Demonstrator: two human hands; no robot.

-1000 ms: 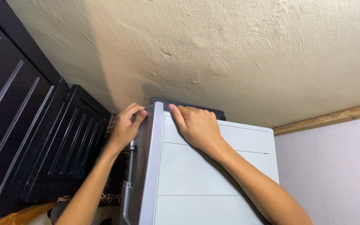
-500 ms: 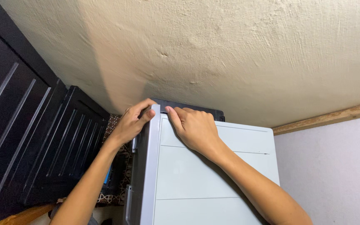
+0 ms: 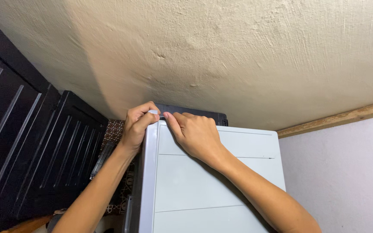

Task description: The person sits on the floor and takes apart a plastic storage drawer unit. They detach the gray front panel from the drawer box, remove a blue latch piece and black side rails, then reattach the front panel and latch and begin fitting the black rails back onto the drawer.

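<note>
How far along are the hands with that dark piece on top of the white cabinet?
Done: both hands are up at the white cabinet's top back corner. In hand: the left hand curls over the grey front edge at the corner, and the right hand lies on the top with fingertips at the dark piece behind. Left: the dark piece sits against the wall, not lifted; any grip on it is hidden.

Home interior — rough plaster wall point(image 3: 238, 51) above hands, white appliance point(image 3: 212, 181) under them, dark louvred doors point(image 3: 35, 146) left, patterned tile floor point(image 3: 113, 129).
</note>
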